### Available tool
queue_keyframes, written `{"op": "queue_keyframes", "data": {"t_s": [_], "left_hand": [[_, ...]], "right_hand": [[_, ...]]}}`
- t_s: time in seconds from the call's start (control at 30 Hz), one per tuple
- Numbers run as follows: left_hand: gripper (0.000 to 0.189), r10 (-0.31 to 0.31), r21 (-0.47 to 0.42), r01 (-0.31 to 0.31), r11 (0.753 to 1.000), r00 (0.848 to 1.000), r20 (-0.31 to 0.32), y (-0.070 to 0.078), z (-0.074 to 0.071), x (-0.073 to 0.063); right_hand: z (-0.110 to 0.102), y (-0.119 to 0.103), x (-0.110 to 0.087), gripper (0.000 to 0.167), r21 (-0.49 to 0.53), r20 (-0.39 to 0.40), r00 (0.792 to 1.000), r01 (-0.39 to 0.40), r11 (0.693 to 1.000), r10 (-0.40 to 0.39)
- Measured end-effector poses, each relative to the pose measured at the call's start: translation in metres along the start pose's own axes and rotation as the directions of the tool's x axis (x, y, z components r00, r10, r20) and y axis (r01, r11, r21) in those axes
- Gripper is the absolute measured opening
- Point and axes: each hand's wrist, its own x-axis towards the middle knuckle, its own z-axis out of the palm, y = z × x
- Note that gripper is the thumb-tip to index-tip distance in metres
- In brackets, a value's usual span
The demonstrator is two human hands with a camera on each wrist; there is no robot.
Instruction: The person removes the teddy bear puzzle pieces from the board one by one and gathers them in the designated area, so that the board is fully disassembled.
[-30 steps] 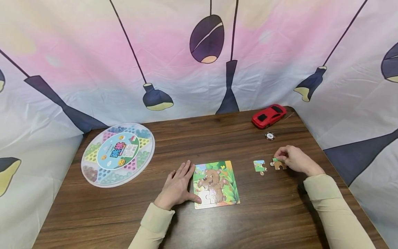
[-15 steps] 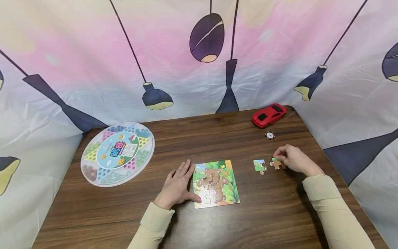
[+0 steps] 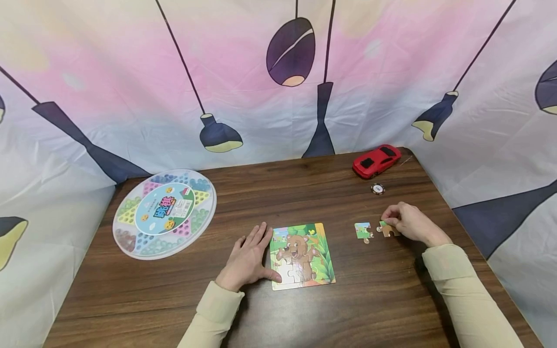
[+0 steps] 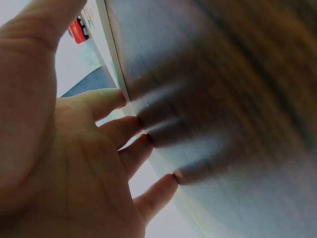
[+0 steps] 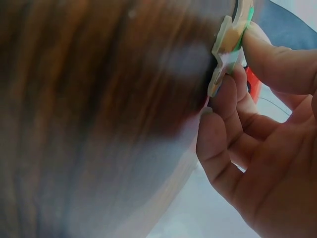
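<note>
A square jigsaw puzzle [image 3: 319,251] with a bear picture lies on the wooden table. My left hand [image 3: 245,266] rests along its left side with fingers spread, the thumb over its lower left part. In the left wrist view the fingertips [image 4: 163,191] touch the tabletop, one beside the board's edge. To the right, my right hand [image 3: 413,223] pinches a brown-and-green puzzle piece [image 3: 387,230] between thumb and fingers. The right wrist view shows this puzzle piece [image 5: 229,42] tilted near the tabletop. Another loose puzzle piece [image 3: 362,231] lies just left of it.
Beyond the right hand are a round chip [image 3: 377,189] and a red toy car [image 3: 376,161]. A round Chinese checkers set [image 3: 122,227] with marbles lies at the left. A printed cloth [image 3: 261,111] hangs behind the table [image 3: 304,319].
My right hand has shifted very slightly left with the puzzle piece, closer to the other loose piece. The left hand stays in place on the puzzle.
</note>
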Motion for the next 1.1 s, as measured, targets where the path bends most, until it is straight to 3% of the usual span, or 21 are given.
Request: {"op": "queue_keyframes", "data": {"t_s": [0.53,0.77,0.9,1.1], "left_hand": [[0.121,-0.011,-0.002,0.011,1.0,1.0,0.014,0.001,0.0,0.0],[0.121,-0.013,-0.015,0.014,1.0,1.0,0.018,0.001,0.001,0.0],[0.121,-0.015,-0.018,0.016,1.0,1.0,0.021,0.002,0.0,0.0],[0.121,-0.021,-0.015,0.021,1.0,1.0,0.018,0.002,-0.001,0.001]], "right_hand": [[0.004,0.003,0.0,0.009,-0.004,-0.006,1.0,0.014,1.0,-0.014],[0.001,-0.001,-0.002,0.005,0.049,-0.013,1.0,-0.016,0.999,0.016],[-0.002,-0.011,-0.003,0.01,0.055,-0.033,0.999,-0.019,0.998,0.021],[0.008,-0.041,0.003,0.017,0.05,-0.087,0.994,0.067,0.996,-0.063]]}}
